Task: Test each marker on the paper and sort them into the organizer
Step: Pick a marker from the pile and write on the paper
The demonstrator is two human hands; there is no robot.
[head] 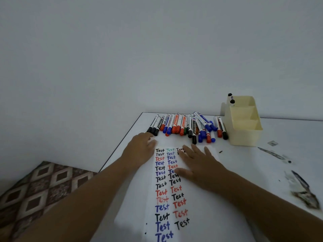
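Leftmost, we list a patterned floor (40, 189), off the table's (288, 137) near-left edge.

Next, our left hand (141, 147): fingers relaxed, grasping nothing, fingertips at the near ends of the leftmost black markers. We judge it is reaching to pick one for testing.

Paper (167, 189): one white sheet running from near to far along the table's left part, carrying columns of the word "Test" in black, red, blue and one faint green. Many lines are written, so we judge testing is well along, though a third column has only begun at the far end.

Right hand (197, 165): flat, fingers spread, palm down on the sheet's far right part, holding nothing. It appears placed to pin the paper against sliding.

Markers (188, 126): a crowded row lying capped just beyond the sheet, caps toward us, some blue ones stacked across others at the right. Still unsorted, by our reading.

Organizer (244, 123): cream, three stepped compartments, standing just right of the row. Two black-capped markers (231, 99) stand in its far left corner; the nearer compartments look bare.

Rightmost, dark ink smears (302, 191) on the tabletop.
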